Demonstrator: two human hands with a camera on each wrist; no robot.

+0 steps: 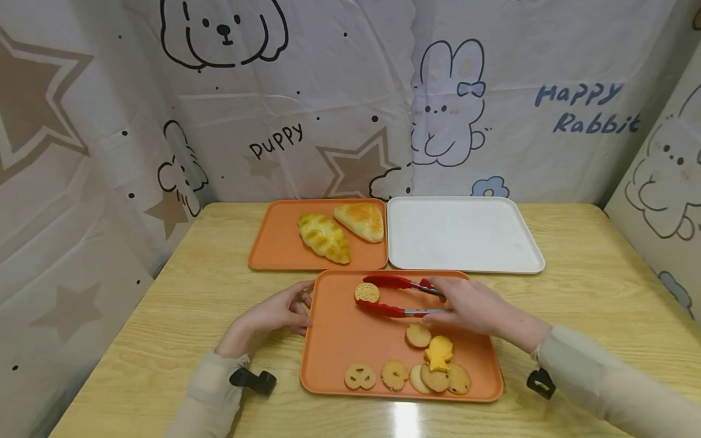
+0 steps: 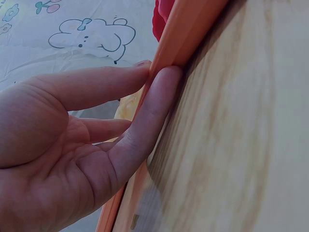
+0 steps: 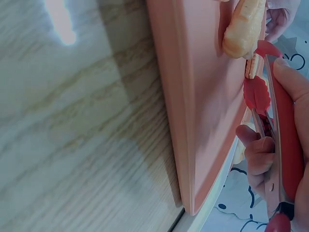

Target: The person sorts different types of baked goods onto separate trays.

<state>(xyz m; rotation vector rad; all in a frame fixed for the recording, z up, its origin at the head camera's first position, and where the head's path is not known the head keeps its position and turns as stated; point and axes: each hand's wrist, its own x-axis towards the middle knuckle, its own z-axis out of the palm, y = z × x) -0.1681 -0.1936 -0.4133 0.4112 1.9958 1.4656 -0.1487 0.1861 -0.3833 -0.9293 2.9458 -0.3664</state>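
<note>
My left hand (image 1: pixel 282 311) holds the left rim of the front orange tray (image 1: pixel 328 340), its thumb and fingers at the edge in the left wrist view. In my right hand (image 1: pixel 471 307) is a pair of red-tipped metal tongs (image 3: pixel 288 150), spread above that tray. Between the tong tips sits a round dotted cracker (image 1: pixel 367 292); whether both tips touch it I cannot tell. Nearer me on the tray lie a round cookie (image 1: pixel 418 335), a yellow figure-shaped biscuit (image 1: pixel 439 351), a pretzel-shaped cookie (image 1: pixel 359 377), a ring-shaped cookie (image 1: pixel 394 375) and several overlapping round cookies (image 1: pixel 459 379).
Behind stands another orange tray (image 1: pixel 276 237) with a braided bread (image 1: pixel 324 238) and a triangular pastry (image 1: pixel 359 221). A white tray (image 1: pixel 462 234) adjoins it on the right. The wooden table (image 1: pixel 580 274) ends at a printed cloth (image 1: pixel 339 79).
</note>
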